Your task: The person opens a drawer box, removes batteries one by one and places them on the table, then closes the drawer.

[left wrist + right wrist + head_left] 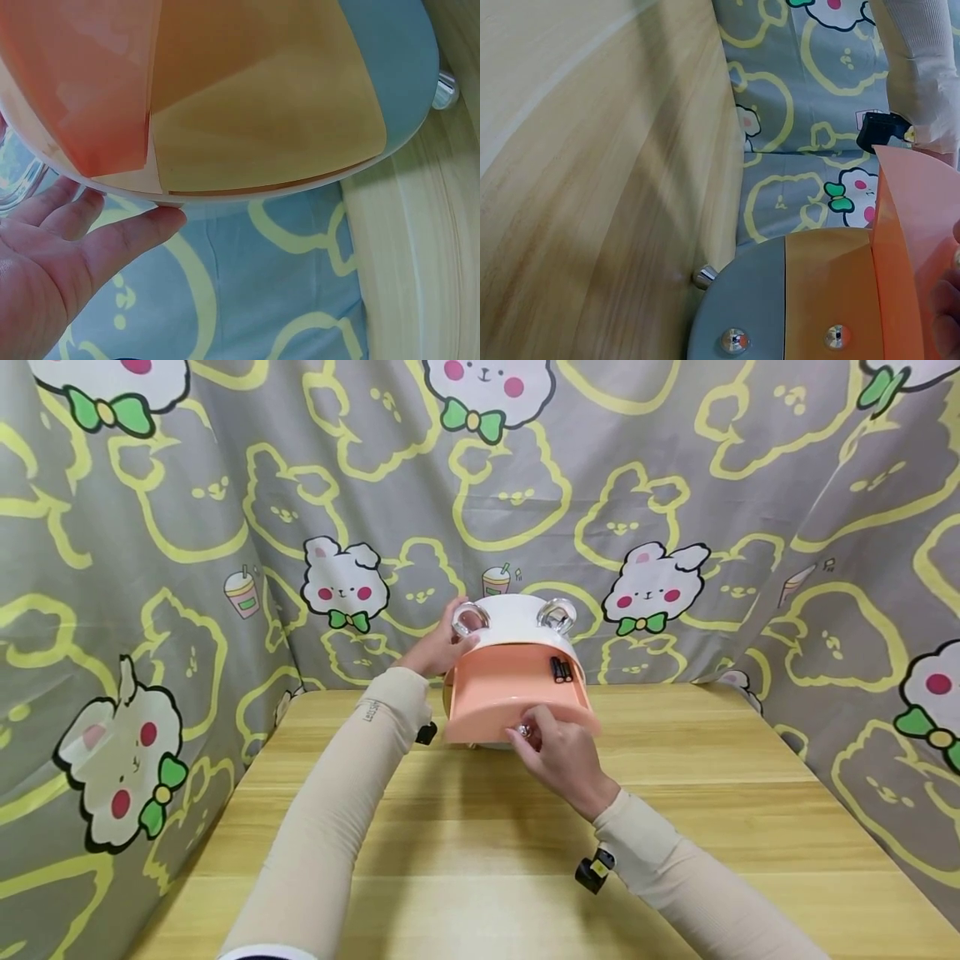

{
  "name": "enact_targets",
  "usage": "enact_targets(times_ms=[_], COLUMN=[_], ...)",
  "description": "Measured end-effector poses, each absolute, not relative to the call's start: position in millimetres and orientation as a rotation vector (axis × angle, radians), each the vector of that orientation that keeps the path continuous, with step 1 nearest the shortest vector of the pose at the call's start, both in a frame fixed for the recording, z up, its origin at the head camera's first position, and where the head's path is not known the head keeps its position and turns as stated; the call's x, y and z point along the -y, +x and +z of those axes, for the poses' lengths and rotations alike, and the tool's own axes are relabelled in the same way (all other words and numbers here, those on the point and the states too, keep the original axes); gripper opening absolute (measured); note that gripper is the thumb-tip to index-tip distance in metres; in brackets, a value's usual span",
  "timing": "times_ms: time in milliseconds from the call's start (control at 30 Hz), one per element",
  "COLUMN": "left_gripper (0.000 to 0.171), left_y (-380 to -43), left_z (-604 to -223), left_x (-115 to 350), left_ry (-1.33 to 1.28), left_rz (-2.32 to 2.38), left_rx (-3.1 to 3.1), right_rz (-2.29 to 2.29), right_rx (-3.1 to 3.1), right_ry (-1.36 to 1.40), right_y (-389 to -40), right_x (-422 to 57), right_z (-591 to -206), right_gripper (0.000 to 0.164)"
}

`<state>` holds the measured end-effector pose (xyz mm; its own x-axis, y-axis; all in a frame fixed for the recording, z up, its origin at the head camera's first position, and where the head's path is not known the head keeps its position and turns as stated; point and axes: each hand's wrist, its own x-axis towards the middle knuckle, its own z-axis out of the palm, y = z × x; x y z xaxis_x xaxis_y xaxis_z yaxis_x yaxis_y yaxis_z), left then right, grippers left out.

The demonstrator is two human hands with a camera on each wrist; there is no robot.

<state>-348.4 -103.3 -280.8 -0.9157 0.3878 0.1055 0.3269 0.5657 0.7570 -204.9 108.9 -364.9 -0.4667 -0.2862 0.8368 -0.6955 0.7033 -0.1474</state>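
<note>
A small white cabinet (512, 614) with two clear ring ears stands on the table. Its top drawer (495, 672), pink-orange, is pulled out and holds a few small black cylinders (560, 670) that look like batteries. My right hand (566, 756) pinches the shiny round knob (524, 730) on that drawer's front. Against the cabinet's upper left side, by the ear, my left hand (437, 647) rests with fingers spread. In the left wrist view its thumb (139, 238) lies extended along the cabinet's side. Below are a yellow-orange drawer (829, 289) and a grey-blue one (742, 311), both closed.
The wooden table (480, 860) carries the cabinet near its back edge. A grey curtain (420, 510) with cartoon rabbits hangs close behind and along both sides. A shiny cabinet foot (704, 277) shows in the right wrist view. Each wrist wears a black camera (595, 870).
</note>
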Motion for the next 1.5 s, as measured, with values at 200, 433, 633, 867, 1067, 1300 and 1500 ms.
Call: enact_targets(times_ms=[200,433,633,867,1067,1300,1500], left_gripper=[0.073,0.073,0.073,0.073,0.073,0.074,0.073], left_y=[-345.1,-345.6,-346.8,-346.2,-345.3,-346.3,-348.1], left_z=[-280.4,-280.6,-281.5,-283.0,-281.5,-281.0,-281.5], left_x=[104.5,107.2,108.7,109.5,108.4,104.7,102.6], left_ry=[0.619,0.673,0.711,0.695,0.687,0.655,0.618], left_rz=[1.289,1.278,1.272,1.295,1.285,1.319,1.284], left_rx=[-2.717,-2.726,-2.74,-2.726,-2.733,-2.691,-2.722], right_rz=[0.597,0.592,0.597,0.594,0.579,0.517,0.533], right_rx=[2.054,2.044,2.03,2.003,1.994,1.978,2.159], right_ry=[0.765,0.797,0.811,0.845,0.868,0.898,1.034], right_y=[-204.9,-204.6,-204.0,-203.9,-205.1,-210.9,-229.8], right_x=[-108.7,-108.5,-108.2,-109.2,-112.7,-119.4,-127.6], right_z=[-366.4,-364.7,-358.3,-348.6,-332.8,-306.1,-280.6], right_gripper=[0.028,0.031,0.029,0.025,0.025,0.024,0.019])
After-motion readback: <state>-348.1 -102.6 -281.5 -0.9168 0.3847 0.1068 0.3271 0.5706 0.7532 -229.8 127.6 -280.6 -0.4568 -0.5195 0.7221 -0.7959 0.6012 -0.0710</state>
